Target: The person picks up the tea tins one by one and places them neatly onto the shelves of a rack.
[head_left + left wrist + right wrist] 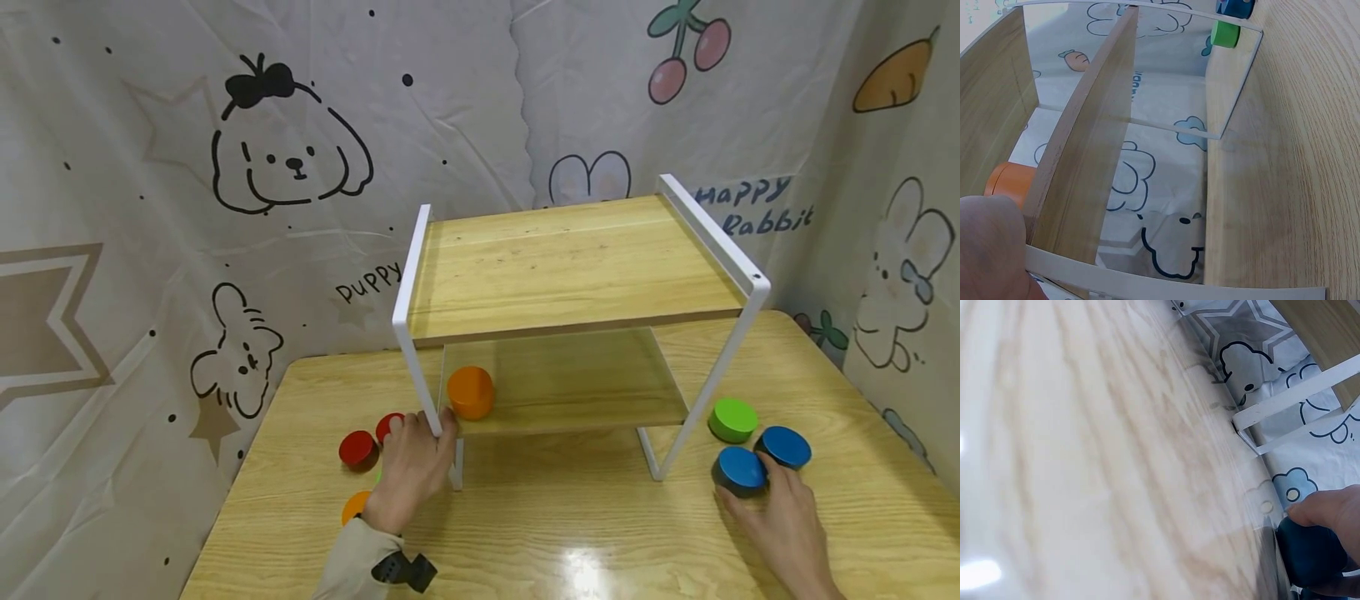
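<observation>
A two-tier wooden shelf [577, 267] with a white metal frame stands in the middle of the table. My left hand [416, 467] holds its front left post, thumb on the inner side and fingers on the outer side. An orange cylinder [470, 392] sits on the lower board beside that thumb; the left wrist view also shows the orange cylinder [1011, 181]. At the right, my right hand [787, 517] pinches a blue cylinder [740, 471] between thumb and fingers. The right wrist view shows this blue cylinder [1310, 550] as dark, partly covered by the hand.
Another blue cylinder [784, 447] and a green cylinder [733, 419] stand close to the right hand. Left of the shelf are two red cylinders, one nearer [358, 451], and an orange piece [356, 505] partly behind the left wrist. A printed cloth [465, 125] hangs behind the table.
</observation>
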Demonstrator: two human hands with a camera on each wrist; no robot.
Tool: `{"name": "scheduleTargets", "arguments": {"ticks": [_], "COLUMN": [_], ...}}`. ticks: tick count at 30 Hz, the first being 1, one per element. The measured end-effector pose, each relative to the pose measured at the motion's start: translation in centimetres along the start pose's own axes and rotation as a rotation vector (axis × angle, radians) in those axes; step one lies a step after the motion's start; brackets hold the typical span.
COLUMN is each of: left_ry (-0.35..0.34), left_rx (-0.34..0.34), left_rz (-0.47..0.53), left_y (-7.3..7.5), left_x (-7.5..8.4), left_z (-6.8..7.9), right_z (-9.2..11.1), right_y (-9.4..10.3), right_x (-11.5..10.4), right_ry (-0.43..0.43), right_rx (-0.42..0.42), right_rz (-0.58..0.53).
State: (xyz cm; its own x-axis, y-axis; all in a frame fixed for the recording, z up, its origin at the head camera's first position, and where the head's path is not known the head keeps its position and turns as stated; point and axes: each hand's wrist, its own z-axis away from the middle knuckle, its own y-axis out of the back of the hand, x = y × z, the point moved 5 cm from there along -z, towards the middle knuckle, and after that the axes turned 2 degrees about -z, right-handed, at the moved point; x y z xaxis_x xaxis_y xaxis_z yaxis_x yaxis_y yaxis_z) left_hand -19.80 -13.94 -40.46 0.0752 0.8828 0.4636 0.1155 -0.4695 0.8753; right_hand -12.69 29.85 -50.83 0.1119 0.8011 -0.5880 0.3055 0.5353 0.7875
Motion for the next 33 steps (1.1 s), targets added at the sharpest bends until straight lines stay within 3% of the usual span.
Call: {"name": "scheduleTargets", "arguments": {"ticks": [16, 27, 33], "left_ry": [0.009, -0.009, 0.004], "left_rx": [-0.01, 0.006, 0.004], "left_rz": [0.004, 0.006, 0.004], "left_y": [-0.2, -0.1, -0.1], "left_x": [-0.1, 0.0, -0.1], "left_z": [0.0, -0.1, -0.2], "right_z": [-0.3, 0.9, 1.4], "right_y": [-0.3, -0.3, 0.0], "right_x": [0.4, -1.5, -2.9], "right_ry": [-0.12, -0.106, -0.058], "right_rx": [-0.072, -0.063, -0.044], "right_rz": [-0.042, -0.062, -0.045]}}
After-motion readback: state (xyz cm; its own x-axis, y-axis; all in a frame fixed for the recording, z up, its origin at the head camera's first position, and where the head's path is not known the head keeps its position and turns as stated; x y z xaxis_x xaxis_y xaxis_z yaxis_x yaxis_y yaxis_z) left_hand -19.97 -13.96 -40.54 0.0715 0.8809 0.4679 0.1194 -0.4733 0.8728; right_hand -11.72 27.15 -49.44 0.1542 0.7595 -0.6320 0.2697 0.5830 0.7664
